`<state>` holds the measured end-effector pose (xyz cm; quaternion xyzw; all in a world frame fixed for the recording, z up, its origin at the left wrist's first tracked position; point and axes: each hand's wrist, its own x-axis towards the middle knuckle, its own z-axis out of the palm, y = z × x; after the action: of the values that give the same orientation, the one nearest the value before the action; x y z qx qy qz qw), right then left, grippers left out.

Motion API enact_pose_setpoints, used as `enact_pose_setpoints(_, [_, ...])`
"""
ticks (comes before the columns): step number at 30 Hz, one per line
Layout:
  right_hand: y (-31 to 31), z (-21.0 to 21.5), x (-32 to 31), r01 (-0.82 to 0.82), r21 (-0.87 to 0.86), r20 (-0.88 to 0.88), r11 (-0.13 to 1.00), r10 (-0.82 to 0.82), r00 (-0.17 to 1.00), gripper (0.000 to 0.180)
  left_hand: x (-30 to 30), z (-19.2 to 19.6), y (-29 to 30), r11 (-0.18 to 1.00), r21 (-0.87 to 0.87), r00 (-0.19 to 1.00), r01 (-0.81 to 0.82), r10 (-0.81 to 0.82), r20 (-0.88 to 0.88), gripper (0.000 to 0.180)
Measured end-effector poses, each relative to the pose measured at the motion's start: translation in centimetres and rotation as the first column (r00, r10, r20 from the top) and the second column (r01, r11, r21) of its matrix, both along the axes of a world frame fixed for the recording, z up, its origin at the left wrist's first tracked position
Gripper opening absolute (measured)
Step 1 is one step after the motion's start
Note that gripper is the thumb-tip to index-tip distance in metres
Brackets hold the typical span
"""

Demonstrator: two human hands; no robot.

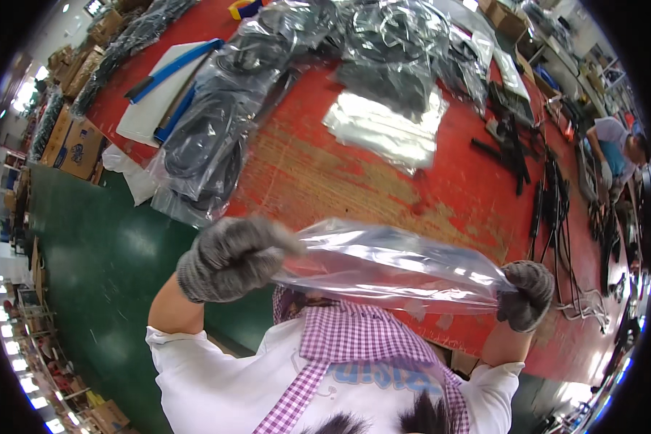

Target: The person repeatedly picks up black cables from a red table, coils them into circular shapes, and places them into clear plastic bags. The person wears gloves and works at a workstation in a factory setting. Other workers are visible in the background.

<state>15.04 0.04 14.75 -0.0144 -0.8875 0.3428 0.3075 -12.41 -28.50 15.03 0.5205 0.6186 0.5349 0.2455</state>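
Stretched between my two grey-gloved hands is a clear plastic bag point(398, 267), held over the near edge of the red table. My left hand point(235, 257) is closed on one end of it, its fingertips a little blurred. At the other end my right hand point(526, 295) grips the film with curled fingers. Nothing can be made out inside the bag. Beyond it, a stack of flat clear bags point(387, 126) lies on the table, shining in the light.
Bagged black cables point(202, 148) line the table's left side, with more bagged cables point(394, 32) at the back. Blue-edged tools point(177, 69) lie on a white sheet. Black parts point(513, 148) and loose cables point(553, 206) are on the right. Another person point(618, 152) works at far right.
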Motion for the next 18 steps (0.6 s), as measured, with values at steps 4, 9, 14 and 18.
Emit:
enact_pose_setpoints(4, [0.9, 2.6, -6.8, 0.090, -0.491, 0.291, 0.867, 0.066, 0.955, 0.030, -4.1, 2.0, 2.7, 0.921, -0.297, 0.932, -0.252, 0.148, -0.331, 0.022])
enact_pose_setpoints(9, [0.0, 3.1, -15.9, 0.036, -0.512, 0.146, 0.858, 0.045, 0.988, 0.028, -12.4, 1.7, 2.6, 0.873, -0.152, 0.832, -0.464, 0.370, -0.412, 0.017])
enact_pose_setpoints(14, [-8.8, 1.3, -24.9, -0.310, -0.312, -0.181, 0.898, 0.264, 0.948, 0.024, -18.8, 3.1, -3.1, 0.585, -0.097, 0.588, -0.805, 0.765, -0.265, 0.016])
enact_pose_setpoints(18, [-14.8, -6.5, -32.8, -0.240, 0.002, -0.027, 0.971, 0.240, 0.970, 0.025, -29.9, -6.9, -11.5, 0.565, -0.021, 0.563, -0.825, 0.819, -0.114, 0.018])
